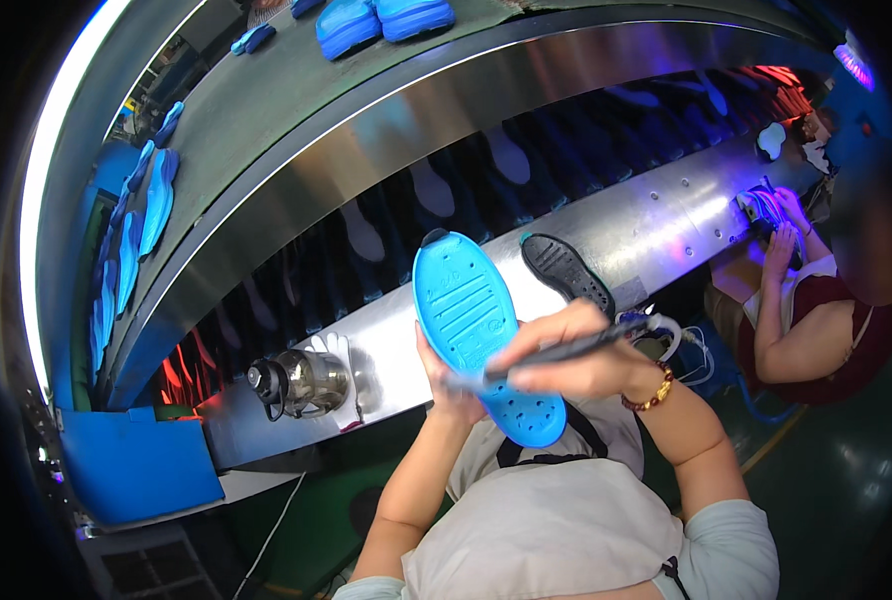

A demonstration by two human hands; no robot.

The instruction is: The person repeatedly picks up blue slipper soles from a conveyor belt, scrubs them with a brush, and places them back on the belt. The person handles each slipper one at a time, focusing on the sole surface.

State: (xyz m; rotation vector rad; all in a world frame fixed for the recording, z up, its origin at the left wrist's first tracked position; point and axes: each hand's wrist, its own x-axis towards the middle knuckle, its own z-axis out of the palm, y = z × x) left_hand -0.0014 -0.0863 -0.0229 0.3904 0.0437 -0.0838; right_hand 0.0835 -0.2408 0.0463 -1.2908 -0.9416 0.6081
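Observation:
A bright blue shoe sole [463,285] is held tilted in front of my body, its ribbed and pitted face toward me. My left hand [450,398] is closed around its left edge, with the fingers partly hidden beneath it. Across the lower half of the sole my right hand [591,372] grips a black-handled brush [566,350]. The brush's tip is smeared by motion near the sole's left edge, so I cannot tell whether it touches. Beyond my right hand, a dark shoe sole [562,268] with a perforated surface lies on the metal ledge [656,215].
A dark-lidded bottle [301,384] stands on the ledge at left, beside a white glove [338,352]. Behind is a curved conveyor [266,130] carrying blue soles [406,16]. A pale hose [674,345] hangs right of my hand. Another person [816,320] works farther right.

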